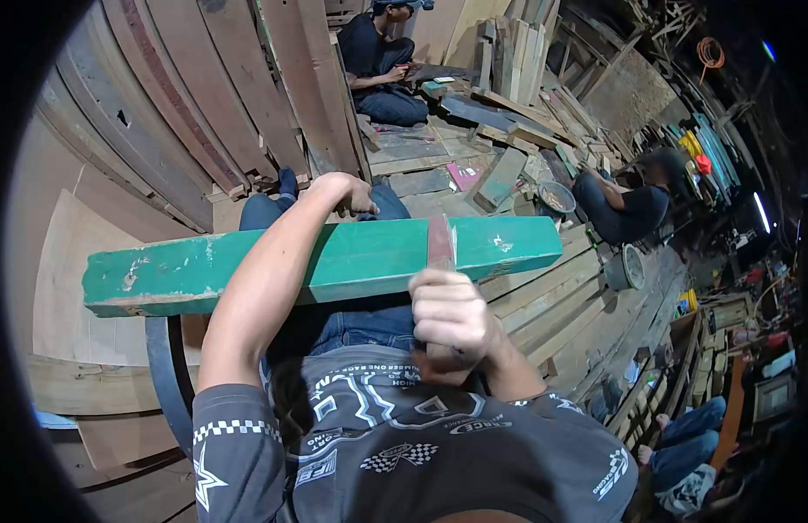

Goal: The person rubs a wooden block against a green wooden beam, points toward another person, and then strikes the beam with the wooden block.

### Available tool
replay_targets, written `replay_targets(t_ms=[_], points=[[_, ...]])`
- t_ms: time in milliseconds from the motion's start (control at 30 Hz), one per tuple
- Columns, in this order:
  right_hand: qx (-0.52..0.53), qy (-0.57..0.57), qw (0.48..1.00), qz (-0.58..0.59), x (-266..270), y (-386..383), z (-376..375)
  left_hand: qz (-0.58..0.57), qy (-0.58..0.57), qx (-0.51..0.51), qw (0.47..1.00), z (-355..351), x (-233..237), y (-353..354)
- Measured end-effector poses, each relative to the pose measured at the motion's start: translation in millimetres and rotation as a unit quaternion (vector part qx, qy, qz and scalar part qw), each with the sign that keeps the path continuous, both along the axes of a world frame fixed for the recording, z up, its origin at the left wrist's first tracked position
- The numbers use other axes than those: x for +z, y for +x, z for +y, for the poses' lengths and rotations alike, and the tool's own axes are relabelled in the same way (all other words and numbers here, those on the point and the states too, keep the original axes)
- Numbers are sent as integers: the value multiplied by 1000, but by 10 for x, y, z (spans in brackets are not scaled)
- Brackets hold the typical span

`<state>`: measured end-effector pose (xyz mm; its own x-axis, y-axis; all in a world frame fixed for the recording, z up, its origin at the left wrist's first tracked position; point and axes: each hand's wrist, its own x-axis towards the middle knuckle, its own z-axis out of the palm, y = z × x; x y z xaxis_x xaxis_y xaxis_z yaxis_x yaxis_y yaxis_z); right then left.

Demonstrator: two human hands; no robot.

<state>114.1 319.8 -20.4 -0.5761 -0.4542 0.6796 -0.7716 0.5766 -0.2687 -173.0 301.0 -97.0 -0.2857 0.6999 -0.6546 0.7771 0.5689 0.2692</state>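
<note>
A long green-painted wooden beam (369,253) with chipped patches lies across my lap. My left forearm reaches over it, and my left hand (347,192) is just past its far edge with the fingers curled; what they hold, if anything, is hidden. On the near side, my right hand (452,318) is closed in a fist around a tool with a flat, reddish-brown blade (440,242). The blade lies across the beam's face, beside a pale scraped streak. My fist covers the tool's handle.
Tall boards (173,96) lean at the left. A seated person (382,70) is at the back, another person (631,196) at the right by a bowl (556,198). Loose planks (500,179) and a pink packet (463,176) lie ahead. A bucket (626,267) stands to the right.
</note>
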Motion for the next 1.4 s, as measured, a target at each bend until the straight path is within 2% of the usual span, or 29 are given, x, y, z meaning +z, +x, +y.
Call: replay_targets(t_ms=[133,233,267,300,367,433,467,500,567,633,700,767,867,900,967,1033,1100,1167,1267,1300,1367,1400], points=[[38,74,993,-82,57,57,-170,-12,1,8,1000,10,-39,-2],[8,83,995,-46,-112,-30,29,-18,-1,2,1000,24,-55,-22],[-1,92,990,-106,-25,-86,140,-16,-4,3,1000,26,-49,-14],[-59,91,989,-105,-78,-137,224,-14,-7,4,1000,32,-52,-17],[-62,83,989,-106,-196,-200,200,-11,-5,1,1000,52,-84,-40],[10,106,979,-176,-141,-84,-68,-7,6,1,1000,7,-43,-39],[37,30,983,-177,-182,24,-237,-26,21,-4,999,8,-74,-66],[51,147,974,-163,-172,119,-336,-4,9,12,1000,6,-56,-35],[83,70,980,-169,-116,74,-242,0,-6,-1,1000,9,16,3],[-2,123,978,-171,-44,-69,76,-1,-12,-5,1000,46,-20,3],[-96,51,986,-130,-132,-204,322,-4,-11,-6,1000,62,-45,-11],[-85,56,983,-150,-135,-137,332,-10,-4,0,1000,51,-80,-38],[38,87,974,-206,29,55,-151,-23,0,-11,1000,96,-172,-128],[70,133,971,-186,-125,140,-268,-6,12,8,1000,48,-98,-63],[63,99,980,-162,-155,142,-212,-9,46,24,999,30,-103,-48],[-1,78,981,-176,-43,75,91,-15,20,2,1000,70,-100,-45],[-132,106,974,-151,-164,-61,365,-19,13,2,1000,61,-89,-33],[-120,109,976,-146,-340,-146,309,-22,23,19,999,34,-44,-10],[-22,104,975,-196,-155,18,-29,-25,21,31,999,21,-49,-69],[40,79,980,-177,-138,38,-125,-29,17,28,999,26,-68,-37],[24,64,985,-158,-121,116,-57,-6,23,31,999,27,-44,-37],[-19,57,987,-148,-133,140,55,-8,9,27,1000,46,-54,-37]])
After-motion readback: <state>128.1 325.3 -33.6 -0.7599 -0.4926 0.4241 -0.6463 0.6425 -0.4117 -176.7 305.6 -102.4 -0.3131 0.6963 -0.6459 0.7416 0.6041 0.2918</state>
